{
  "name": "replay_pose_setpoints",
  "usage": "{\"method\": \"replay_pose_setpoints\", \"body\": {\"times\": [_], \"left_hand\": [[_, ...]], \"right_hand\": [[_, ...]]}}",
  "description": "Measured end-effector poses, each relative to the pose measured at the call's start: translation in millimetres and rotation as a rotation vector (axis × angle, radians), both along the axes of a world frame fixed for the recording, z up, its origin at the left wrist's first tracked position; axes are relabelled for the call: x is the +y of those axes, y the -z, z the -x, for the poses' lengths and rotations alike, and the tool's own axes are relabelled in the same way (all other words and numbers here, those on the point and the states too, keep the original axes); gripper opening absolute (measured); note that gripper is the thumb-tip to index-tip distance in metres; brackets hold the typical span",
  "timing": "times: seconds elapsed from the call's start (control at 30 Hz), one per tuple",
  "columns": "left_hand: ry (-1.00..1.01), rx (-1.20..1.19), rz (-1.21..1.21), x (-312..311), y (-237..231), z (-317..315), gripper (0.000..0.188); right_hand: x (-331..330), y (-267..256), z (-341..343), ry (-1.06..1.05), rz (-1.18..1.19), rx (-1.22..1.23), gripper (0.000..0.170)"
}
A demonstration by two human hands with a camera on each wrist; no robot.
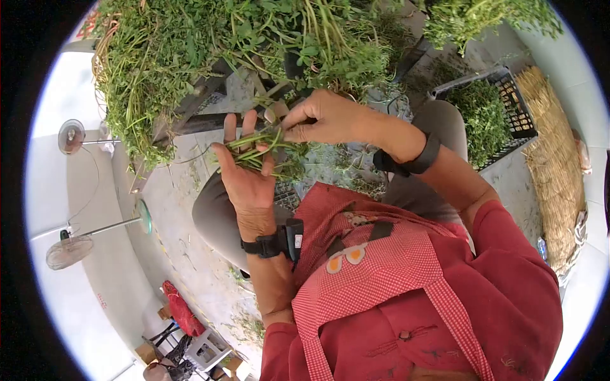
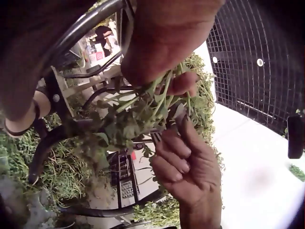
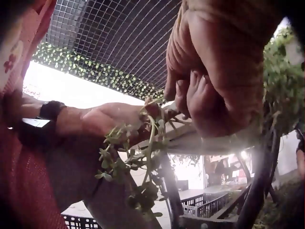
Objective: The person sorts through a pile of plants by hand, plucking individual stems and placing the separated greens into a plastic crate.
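Green leafy stems (image 1: 254, 141) lie in a small bunch across my left hand (image 1: 249, 185), held between its thumb and fingers, with the palm turned up. In the left wrist view the leafy ends of the bunch (image 2: 128, 124) hang to one side. My right hand (image 1: 330, 120) meets the bunch from the right, thumb and forefinger pinched together at the stems. Its other fingers are curled in, as the right wrist view shows, where sprigs (image 3: 147, 143) droop between both hands. Something thin and greyish (image 2: 178, 113) shows at the right fingertips; I cannot tell what it is.
A large heap of greens (image 1: 210, 57) lies on a dark-framed stand just ahead. To the right, a black crate (image 1: 518, 105) holds more greens beside a rolled straw mat (image 1: 549, 171). Fans (image 1: 70, 253) stand at left, and a white stool (image 1: 206, 350) behind.
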State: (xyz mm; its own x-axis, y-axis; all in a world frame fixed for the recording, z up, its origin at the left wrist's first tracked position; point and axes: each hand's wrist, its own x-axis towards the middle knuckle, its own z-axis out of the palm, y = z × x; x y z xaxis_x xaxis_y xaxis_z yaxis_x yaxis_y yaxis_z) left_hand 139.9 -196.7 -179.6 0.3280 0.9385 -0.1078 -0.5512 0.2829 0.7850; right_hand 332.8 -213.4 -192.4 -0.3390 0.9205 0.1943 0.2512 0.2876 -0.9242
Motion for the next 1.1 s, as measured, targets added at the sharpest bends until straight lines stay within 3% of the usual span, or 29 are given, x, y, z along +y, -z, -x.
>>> {"method": "replay_pose_setpoints", "body": {"times": [0.07,0.13,0.17,0.23,0.27,0.37,0.47,0.63,0.73,0.8,0.83,0.9,0.97,1.03,1.1], "left_hand": [[-0.007,-0.015,0.008,1.5,2.9,-5.0,0.056],[-0.032,-0.005,0.080,4.0,6.1,-7.9,0.057],[-0.050,-0.004,0.141,5.2,9.2,-8.7,0.058],[-0.016,-0.016,0.127,10.1,17.7,-6.4,0.057],[0.022,-0.037,0.102,11.2,21.6,-6.2,0.057],[0.025,-0.060,0.120,10.6,21.5,-10.9,0.056],[0.046,-0.090,0.135,12.5,27.8,-9.9,0.056],[0.014,0.055,0.093,11.3,38.7,-10.6,0.055],[-0.046,0.164,0.060,7.3,37.3,-20.1,0.051],[-0.093,0.246,0.040,5.4,37.1,-23.0,0.049],[-0.132,0.201,0.109,5.0,37.5,-20.7,0.047],[-0.172,0.161,0.177,8.9,43.7,-11.9,0.046],[-0.165,-0.043,0.255,15.5,54.8,3.4,0.042],[-0.177,-0.079,0.288,16.7,49.6,-0.5,0.041],[-0.187,-0.112,0.331,15.7,46.0,-2.5,0.041]], "right_hand": [[11.0,11.3,0.5,0.015,0.068,0.049,0.030],[18.8,24.8,6.1,0.135,0.076,0.269,0.030],[19.9,31.6,6.0,0.132,0.090,0.274,0.030],[17.9,39.1,3.2,0.132,0.173,0.524,0.029],[16.5,42.2,0.5,0.140,0.188,0.527,0.029],[15.5,46.3,-5.3,0.136,0.063,0.214,0.041],[11.5,41.6,-4.1,0.076,0.213,0.048,0.047],[9.5,52.4,5.5,0.057,0.306,0.194,0.047],[10.2,59.3,9.5,-0.044,0.405,0.258,0.035],[11.5,64.6,13.6,-0.031,0.013,0.336,0.032],[10.9,61.5,10.1,-0.025,0.014,0.338,0.032],[9.3,49.8,-1.2,0.042,0.374,0.709,0.030],[10.0,47.1,-13.0,0.059,0.476,0.741,0.029],[15.1,51.1,-25.5,0.047,0.620,0.731,0.028],[15.9,56.3,-23.5,0.130,0.601,0.655,0.028]]}}
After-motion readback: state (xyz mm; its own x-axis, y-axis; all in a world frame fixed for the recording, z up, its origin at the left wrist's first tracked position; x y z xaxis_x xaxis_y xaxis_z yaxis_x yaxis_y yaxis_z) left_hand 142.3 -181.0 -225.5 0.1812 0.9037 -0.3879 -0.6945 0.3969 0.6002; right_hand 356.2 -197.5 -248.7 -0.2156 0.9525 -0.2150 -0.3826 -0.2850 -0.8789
